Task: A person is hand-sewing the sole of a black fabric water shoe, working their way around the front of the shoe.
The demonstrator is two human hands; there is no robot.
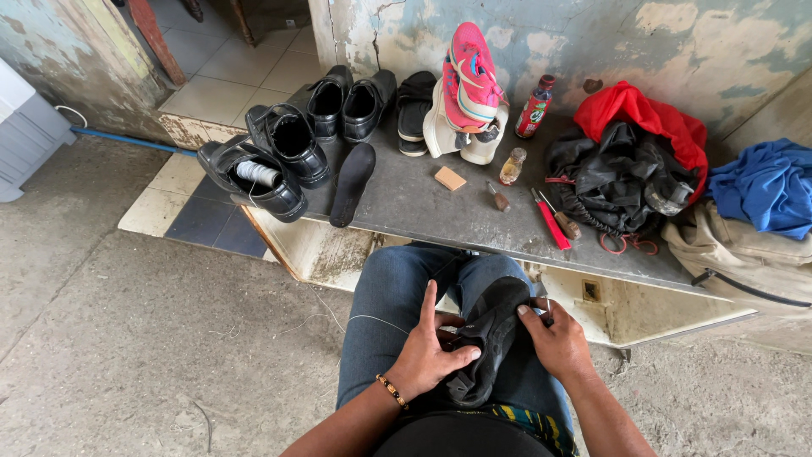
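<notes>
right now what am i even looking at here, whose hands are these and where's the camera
There is one picture, taken by a camera worn on a person's head, looking down at their own lap. No machine: just two bare hands. The left hand, with a beaded bracelet, and the right hand both grip a black shoe on the knees; a thin thread runs off to the left. Ahead is a low grey ledge with black dress shoes, a pink sneaker, a loose insole, small bottles and a red-handled tool.
</notes>
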